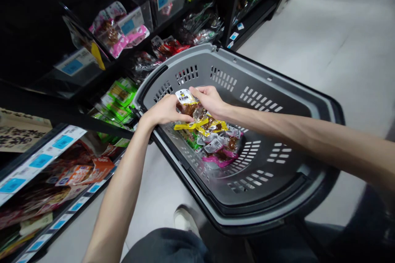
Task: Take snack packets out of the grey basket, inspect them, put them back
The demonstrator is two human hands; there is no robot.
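Note:
Both my hands hold one small vacuum-sealed snack packet point(187, 107) over the grey shopping basket point(290, 109). The packet has a white top with a printed figure and brown food under clear film. My left hand point(166, 111) grips its left side, thumb along the lower edge. At the upper right corner, the fingers of my right hand point(210, 99) pinch it. Below, inside the basket, lie yellow-edged packets point(212, 126), pink-edged packets point(224, 152) and a green packet point(193, 139). My hands partly cover the yellow-edged ones.
Black shelves point(92, 119) with price labels run along the left, holding green packets point(119, 98) and pink packets point(123, 35). The basket's far end is close against the shelf. Pale floor point(348, 37) stretches to the right, and a white shoe point(185, 218) shows below.

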